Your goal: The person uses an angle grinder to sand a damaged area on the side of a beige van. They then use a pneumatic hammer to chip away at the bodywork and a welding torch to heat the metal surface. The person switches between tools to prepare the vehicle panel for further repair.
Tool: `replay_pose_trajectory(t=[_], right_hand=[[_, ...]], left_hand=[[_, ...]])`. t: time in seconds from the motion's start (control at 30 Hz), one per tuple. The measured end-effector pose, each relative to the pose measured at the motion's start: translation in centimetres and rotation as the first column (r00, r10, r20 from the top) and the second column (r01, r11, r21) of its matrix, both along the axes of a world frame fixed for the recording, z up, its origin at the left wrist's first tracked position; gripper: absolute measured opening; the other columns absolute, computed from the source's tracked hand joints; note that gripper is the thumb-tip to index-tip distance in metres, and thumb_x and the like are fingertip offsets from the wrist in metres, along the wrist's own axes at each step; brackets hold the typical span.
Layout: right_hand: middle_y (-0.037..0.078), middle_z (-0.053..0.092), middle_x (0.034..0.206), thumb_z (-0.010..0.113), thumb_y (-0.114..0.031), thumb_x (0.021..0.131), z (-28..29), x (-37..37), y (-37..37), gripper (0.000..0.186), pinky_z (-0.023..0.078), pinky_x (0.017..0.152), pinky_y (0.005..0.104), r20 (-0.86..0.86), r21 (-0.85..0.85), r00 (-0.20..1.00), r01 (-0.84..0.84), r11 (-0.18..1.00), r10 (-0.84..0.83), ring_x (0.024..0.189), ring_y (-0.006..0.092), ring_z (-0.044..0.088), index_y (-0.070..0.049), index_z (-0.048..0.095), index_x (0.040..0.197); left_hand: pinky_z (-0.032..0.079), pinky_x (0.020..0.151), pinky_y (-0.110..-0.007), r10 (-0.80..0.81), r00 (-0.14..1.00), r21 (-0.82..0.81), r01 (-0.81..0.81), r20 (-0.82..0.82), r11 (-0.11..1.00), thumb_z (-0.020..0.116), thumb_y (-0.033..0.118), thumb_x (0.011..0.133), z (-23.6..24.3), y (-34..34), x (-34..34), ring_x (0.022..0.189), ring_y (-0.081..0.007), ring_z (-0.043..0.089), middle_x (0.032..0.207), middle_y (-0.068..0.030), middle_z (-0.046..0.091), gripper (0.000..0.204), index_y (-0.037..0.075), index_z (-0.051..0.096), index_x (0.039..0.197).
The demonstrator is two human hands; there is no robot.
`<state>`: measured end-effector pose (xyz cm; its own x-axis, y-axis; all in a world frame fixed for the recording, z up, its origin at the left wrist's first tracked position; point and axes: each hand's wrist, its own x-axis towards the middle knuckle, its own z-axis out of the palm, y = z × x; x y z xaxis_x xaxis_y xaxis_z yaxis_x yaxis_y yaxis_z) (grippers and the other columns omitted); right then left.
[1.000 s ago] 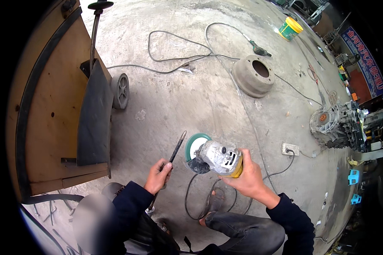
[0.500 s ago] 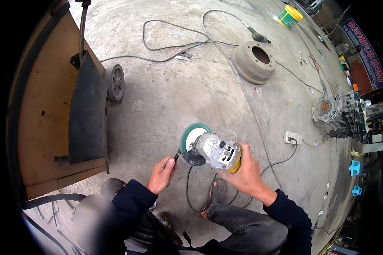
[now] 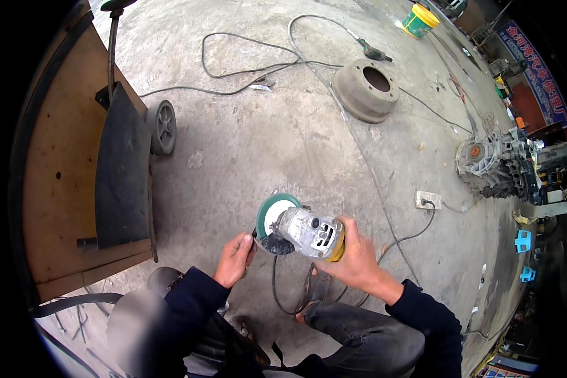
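My right hand (image 3: 356,261) is wrapped round the yellow rear body of a worn grey angle grinder (image 3: 309,233), held above the concrete floor. Its disc (image 3: 272,213), white in the middle with a green rim, points away to the left, and a dark guard (image 3: 277,244) covers the near side. Beside the disc, my left hand (image 3: 235,258) is closed with thumb and fingers pinched on a thin dark piece (image 3: 254,234). That piece reaches up to the disc's edge; whether it touches is unclear, and its kind is mostly hidden by my fingers.
A wooden cabinet (image 3: 57,208) on a wheel (image 3: 164,128) stands left. Ahead lie a brake drum (image 3: 353,101), another corded power tool (image 3: 375,51) and a bucket (image 3: 420,22). Right are a power socket (image 3: 427,200), an engine part (image 3: 485,160) and blue stools (image 3: 523,241). Cables (image 3: 384,214) cross the floor.
The view has shifted slightly, moving the surroundings a little left. The grinder sits somewhat nearer to me and its disc is lower beside my left hand. Both grips stay the same.
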<state>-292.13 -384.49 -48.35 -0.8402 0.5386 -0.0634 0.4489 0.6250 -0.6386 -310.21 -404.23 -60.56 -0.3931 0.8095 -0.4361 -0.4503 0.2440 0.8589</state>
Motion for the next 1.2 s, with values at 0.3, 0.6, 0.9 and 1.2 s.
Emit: replay_pose_trajectory(t=[0.3, 0.6, 0.9, 1.2], right_hand=[[0.021, 0.066, 0.094, 0.083, -0.024, 0.068, 0.1, 0.0, -0.1, 0.076, 0.054, 0.067, 0.0452, 0.01, -0.038, 0.999, 0.039, 0.999, -0.038, 0.083, 0.0394, 0.067, -0.003, 0.037, 0.125], [0.022, 0.066, 0.095, 0.083, -0.024, 0.068, -0.4, -0.3, -0.4, 0.076, 0.054, 0.067, 0.044, 0.027, -0.085, 0.999, 0.041, 0.996, -0.039, 0.084, 0.0389, 0.068, -0.002, 0.036, 0.125], [0.022, 0.066, 0.097, 0.083, -0.025, 0.068, -0.9, -0.4, -0.5, 0.077, 0.054, 0.067, 0.0436, 0.027, -0.105, 0.999, 0.042, 0.994, -0.039, 0.085, 0.039, 0.068, -0.003, 0.036, 0.125], [0.016, 0.069, 0.089, 0.083, -0.024, 0.072, -1.2, -0.3, -0.4, 0.075, 0.056, 0.065, 0.0387, -0.011, -0.069, 1.0, 0.021, 0.997, -0.022, 0.077, 0.0317, 0.071, -0.002, 0.034, 0.125]], left_hand=[[0.032, 0.054, -0.024, -0.014, 0.998, 0.007, 0.015, -0.066, 1.0, 0.036, 0.037, 0.106, 0.2, -0.2, -0.1, 0.057, -0.0069, 0.036, 0.064, 0.0026, 0.041, 0.042, 0.005, 0.05, 0.082], [0.033, 0.054, -0.025, -0.022, 0.998, 0.026, 0.023, -0.05, 0.999, 0.033, 0.036, 0.107, 0.0, -0.3, -0.2, 0.058, -0.008, 0.037, 0.064, 0.0017, 0.041, 0.043, 0.005, 0.049, 0.082], [0.034, 0.057, -0.025, -0.042, 0.998, 0.055, 0.045, -0.04, 0.998, 0.031, 0.041, 0.107, -0.5, -0.3, -0.6, 0.061, -0.0093, 0.039, 0.069, 0.0002, 0.044, 0.045, 0.007, 0.047, 0.081], [0.033, 0.059, -0.026, -0.075, 0.996, 0.028, 0.076, -0.052, 0.997, 0.03, 0.045, 0.106, -0.4, -0.1, -0.8, 0.062, -0.0098, 0.036, 0.069, 0.0016, 0.041, 0.048, 0.009, 0.045, 0.077]])
